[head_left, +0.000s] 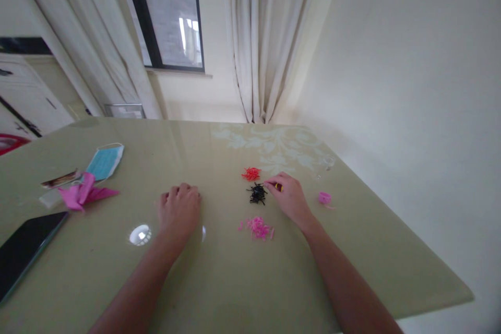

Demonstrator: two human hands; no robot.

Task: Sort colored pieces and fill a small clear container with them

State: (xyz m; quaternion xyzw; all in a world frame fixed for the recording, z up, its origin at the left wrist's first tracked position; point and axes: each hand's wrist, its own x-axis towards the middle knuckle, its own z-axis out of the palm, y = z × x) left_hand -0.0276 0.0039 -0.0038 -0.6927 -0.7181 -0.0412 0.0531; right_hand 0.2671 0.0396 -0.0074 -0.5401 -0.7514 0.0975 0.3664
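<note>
Short black pieces [257, 194] lie in a loose pile on the table. At the pile's right edge is my right hand [287, 195], its thumb and fingertips pinched together. A small yellow-and-dark thing [279, 187] shows inside that hand; its kind is unclear. Beyond the black pile sit thin red pieces [251, 173], and nearer to me are short pink pieces [259, 227], a few of them scattered. Well to the left, my left hand [180, 206] rests on the tabletop with curled fingers. What lies under those fingers is hidden.
A pink folded-paper bird [84, 193], a blue face mask [105, 162] and a black phone-like slab [29, 242] are on the left. Right of my right hand lies a small pink coil [324, 198]. The glossy table [410, 271] ends near the wall at right.
</note>
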